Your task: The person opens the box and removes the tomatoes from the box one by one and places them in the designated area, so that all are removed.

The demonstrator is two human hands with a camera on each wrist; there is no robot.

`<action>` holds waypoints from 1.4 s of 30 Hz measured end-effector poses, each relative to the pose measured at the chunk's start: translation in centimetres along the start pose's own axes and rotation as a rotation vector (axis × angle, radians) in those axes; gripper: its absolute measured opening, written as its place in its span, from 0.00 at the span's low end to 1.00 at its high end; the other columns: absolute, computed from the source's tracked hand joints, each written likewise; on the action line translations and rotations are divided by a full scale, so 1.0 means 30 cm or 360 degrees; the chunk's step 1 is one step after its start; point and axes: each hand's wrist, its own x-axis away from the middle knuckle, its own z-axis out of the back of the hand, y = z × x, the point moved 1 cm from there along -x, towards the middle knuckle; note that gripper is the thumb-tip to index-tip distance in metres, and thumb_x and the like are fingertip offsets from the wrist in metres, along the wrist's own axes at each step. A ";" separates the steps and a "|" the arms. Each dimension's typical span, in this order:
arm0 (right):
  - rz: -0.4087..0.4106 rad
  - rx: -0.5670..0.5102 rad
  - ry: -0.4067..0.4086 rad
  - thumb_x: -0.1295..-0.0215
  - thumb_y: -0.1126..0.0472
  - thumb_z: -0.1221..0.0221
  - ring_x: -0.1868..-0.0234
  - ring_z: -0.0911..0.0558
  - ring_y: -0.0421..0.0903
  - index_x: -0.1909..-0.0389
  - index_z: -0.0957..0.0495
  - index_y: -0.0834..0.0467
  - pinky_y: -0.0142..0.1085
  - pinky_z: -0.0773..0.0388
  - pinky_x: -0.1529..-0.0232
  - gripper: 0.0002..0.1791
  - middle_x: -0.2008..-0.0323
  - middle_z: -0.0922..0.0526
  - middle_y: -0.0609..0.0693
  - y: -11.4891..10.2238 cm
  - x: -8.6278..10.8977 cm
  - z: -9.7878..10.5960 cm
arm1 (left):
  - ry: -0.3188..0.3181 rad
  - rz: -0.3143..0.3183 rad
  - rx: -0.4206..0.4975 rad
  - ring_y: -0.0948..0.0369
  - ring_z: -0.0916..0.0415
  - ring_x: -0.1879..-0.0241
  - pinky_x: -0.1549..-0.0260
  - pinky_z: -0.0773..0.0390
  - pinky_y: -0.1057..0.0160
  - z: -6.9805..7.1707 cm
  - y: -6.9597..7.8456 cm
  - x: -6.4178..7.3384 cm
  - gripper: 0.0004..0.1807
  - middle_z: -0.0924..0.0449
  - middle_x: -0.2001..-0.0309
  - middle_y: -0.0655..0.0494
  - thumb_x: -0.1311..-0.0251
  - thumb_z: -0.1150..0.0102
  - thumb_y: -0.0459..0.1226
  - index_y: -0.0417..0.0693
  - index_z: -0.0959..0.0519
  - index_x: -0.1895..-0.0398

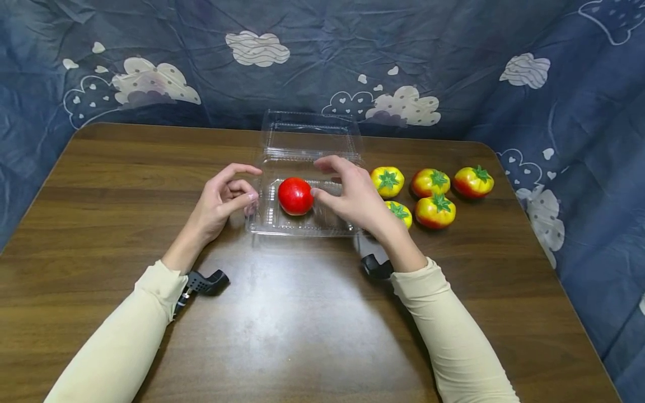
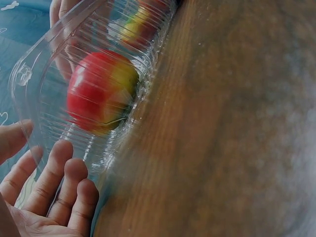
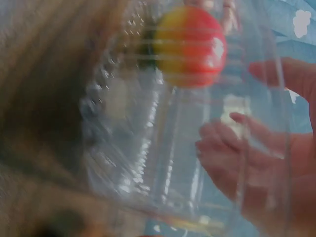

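One tomato (image 1: 295, 196), its red side up, sits in a clear plastic clamshell box (image 1: 297, 233) on the table. Its yellow-green side faces down in both wrist views. At the box's left wall is my left hand (image 1: 216, 201), its fingers (image 2: 52, 168) loosely bent and holding nothing; whether they touch the plastic I cannot tell. Over the right part of the box hovers my right hand (image 1: 355, 193), fingers spread and relaxed, the thumb tip close to the tomato's right side. The right wrist view is blurred, with that hand (image 3: 266, 163) behind the clear wall.
The box's lid (image 1: 312, 137) stands raised at the back, near the curtain (image 1: 302, 84). Several yellow-and-red tomatoes (image 1: 435, 211) with green leaf tops lie right of the box, one partly hidden by my right wrist. Black camera mounts (image 1: 209, 282) sit at both wrists above the wooden table (image 1: 282, 336).
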 end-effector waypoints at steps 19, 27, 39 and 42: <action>0.0036 0.0162 -0.0187 0.40 0.53 0.25 0.40 0.17 0.53 0.29 0.29 0.56 0.47 0.19 0.37 0.39 0.33 0.21 0.53 -0.010 -0.005 -0.112 | -0.0007 0.0000 -0.0033 0.53 0.26 0.78 0.74 0.20 0.64 -0.001 0.001 -0.002 0.23 0.17 0.71 0.49 0.35 0.38 0.22 0.32 0.26 0.37; 0.0037 0.0255 -0.0188 0.39 0.50 0.25 0.36 0.21 0.55 0.30 0.29 0.57 0.53 0.23 0.34 0.39 0.34 0.21 0.55 -0.035 -0.016 -0.135 | -0.0005 -0.0003 -0.0067 0.52 0.26 0.77 0.74 0.20 0.63 0.005 0.005 -0.003 0.22 0.16 0.71 0.50 0.34 0.39 0.23 0.32 0.26 0.37; 0.0048 0.0174 0.0014 0.43 0.55 0.28 0.45 0.17 0.53 0.34 0.30 0.56 0.46 0.16 0.43 0.36 0.39 0.18 0.55 -0.028 -0.012 -0.107 | -0.0008 -0.0001 -0.0040 0.52 0.25 0.77 0.74 0.20 0.64 0.008 0.009 0.000 0.23 0.16 0.71 0.49 0.34 0.38 0.23 0.32 0.26 0.37; 0.0098 0.0188 0.0091 0.44 0.54 0.28 0.46 0.19 0.52 0.36 0.28 0.56 0.47 0.18 0.44 0.35 0.41 0.17 0.54 -0.025 -0.008 -0.095 | -0.0007 0.0001 -0.0054 0.52 0.25 0.77 0.74 0.20 0.64 0.006 0.010 -0.002 0.23 0.16 0.71 0.49 0.34 0.38 0.23 0.32 0.27 0.37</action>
